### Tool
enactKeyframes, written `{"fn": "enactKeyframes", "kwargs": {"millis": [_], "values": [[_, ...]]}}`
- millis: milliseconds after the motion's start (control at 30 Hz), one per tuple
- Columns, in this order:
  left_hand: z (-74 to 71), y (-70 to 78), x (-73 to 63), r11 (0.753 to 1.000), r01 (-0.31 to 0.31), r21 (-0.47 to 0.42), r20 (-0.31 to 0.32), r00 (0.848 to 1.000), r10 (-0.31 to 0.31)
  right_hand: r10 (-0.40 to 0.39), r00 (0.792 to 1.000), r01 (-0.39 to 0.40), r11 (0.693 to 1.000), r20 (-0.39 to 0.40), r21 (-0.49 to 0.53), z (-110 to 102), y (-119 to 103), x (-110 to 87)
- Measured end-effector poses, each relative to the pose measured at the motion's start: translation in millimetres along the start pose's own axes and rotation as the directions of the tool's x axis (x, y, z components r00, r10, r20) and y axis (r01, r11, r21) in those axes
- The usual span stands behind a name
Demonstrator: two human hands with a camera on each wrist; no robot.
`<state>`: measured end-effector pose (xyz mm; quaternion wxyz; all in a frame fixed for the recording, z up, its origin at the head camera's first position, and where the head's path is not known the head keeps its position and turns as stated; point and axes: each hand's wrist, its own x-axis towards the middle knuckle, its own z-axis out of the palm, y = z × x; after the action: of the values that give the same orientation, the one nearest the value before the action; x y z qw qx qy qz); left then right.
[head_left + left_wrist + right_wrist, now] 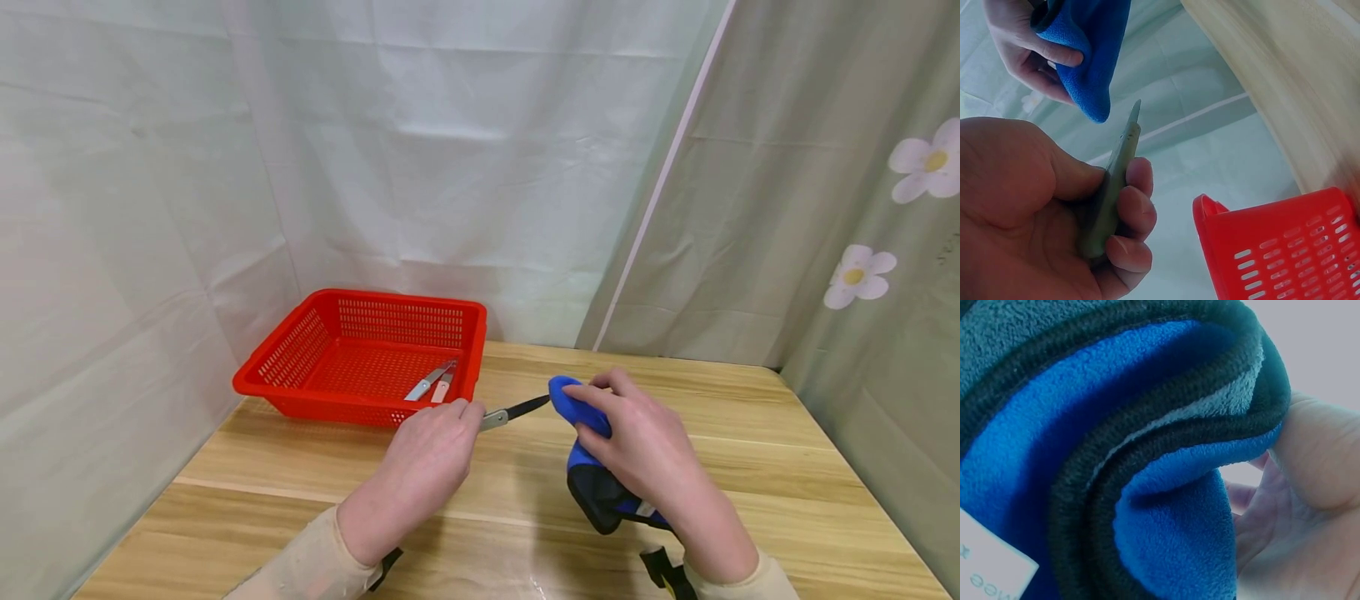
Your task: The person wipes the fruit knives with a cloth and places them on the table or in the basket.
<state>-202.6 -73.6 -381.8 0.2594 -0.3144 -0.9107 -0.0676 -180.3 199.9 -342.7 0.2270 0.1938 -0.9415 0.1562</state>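
Note:
My left hand (437,454) grips the pale green handle of a small knife (497,419), its fingers curled round it in the left wrist view. The dark blade (528,407) points right, toward a blue cloth (581,408) with dark edging. My right hand (645,433) pinches the folded cloth between thumb and fingers, and its lower part hangs below the hand. In the head view the blade's tip is close to the cloth's upper fold; whether they touch I cannot tell. Close up in the right wrist view, the cloth's folds (1172,537) hide part of the hand.
A red plastic basket (307,406) stands at the back left of the wooden table (495,542). Inside it lie a light blue-handled knife (424,387) and a pink-handled one (442,389). Pale curtains (480,167) hang behind and on both sides.

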Motion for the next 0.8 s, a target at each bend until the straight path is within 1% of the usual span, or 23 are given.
{"fn": "enactKeyframes", "kwargs": {"millis": [267, 533, 600, 800], "values": [[-0.3, 1.3, 0.0, 0.999, 0.030, -0.044, 0.000, 1.000, -0.030, -0.010, 1.000, 0.010, 1.000, 0.004, -0.001, 0, -4, -0.3], [-1.9, 2.9, 1.0, 0.997, 0.050, -0.053, 0.038, 0.998, -0.048, -0.047, 0.999, 0.047, 0.999, -0.001, -0.009, 4, -9, -0.6], [-1.8, 3.1, 1.6, 0.997, 0.054, -0.053, 0.048, 0.998, -0.051, -0.049, 0.999, 0.049, 0.999, 0.002, -0.008, 5, -11, -0.8], [-1.7, 3.0, 1.7, 0.998, 0.045, -0.047, 0.050, 0.998, -0.043, -0.041, 0.999, 0.041, 0.999, 0.028, 0.007, 8, -16, -1.2]]}}
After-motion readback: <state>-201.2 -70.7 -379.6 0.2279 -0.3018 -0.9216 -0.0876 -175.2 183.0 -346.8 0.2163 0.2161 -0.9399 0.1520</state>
